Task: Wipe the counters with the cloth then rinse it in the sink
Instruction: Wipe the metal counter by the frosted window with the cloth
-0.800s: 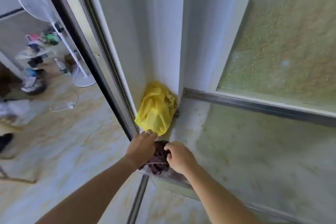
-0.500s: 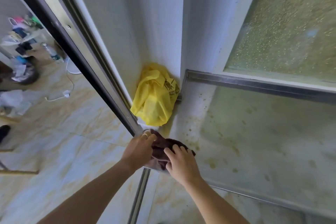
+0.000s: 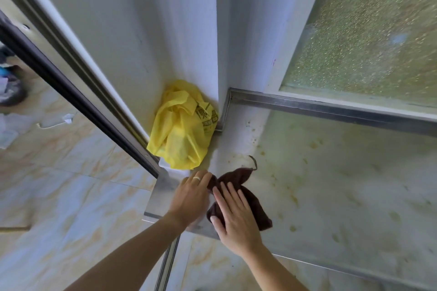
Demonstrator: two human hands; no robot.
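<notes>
At the far left, past a dark door frame (image 3: 71,92), a marbled tile floor (image 3: 59,196) holds a white cord (image 3: 53,123) and some blurred clutter at the edge that is too indistinct to identify. Just right of the frame, a crumpled yellow plastic bag (image 3: 182,125) sits in the corner where the white wall (image 3: 132,30) meets the counter, its lower edge near the left hand.

The left hand (image 3: 191,196) lies on the counter's metal corner edge, a ring on one finger; its fingers (image 3: 201,178) reach forward, held close together, with the tips at the left edge of the cloth. Whether they pinch the fabric or only touch it is hard to tell from this angle.

The dark brown cloth (image 3: 238,178) lies flat on the counter (image 3: 343,184) near its front left corner, one corner trailing a loose thread. The right hand (image 3: 236,217) presses on it palm down, fingers (image 3: 230,196) straight and slightly spread, covering the cloth's middle.

Further right, the pale counter surface is speckled with yellowish stains. A metal strip (image 3: 331,106) runs along its back, below a frosted glass window (image 3: 369,38).
</notes>
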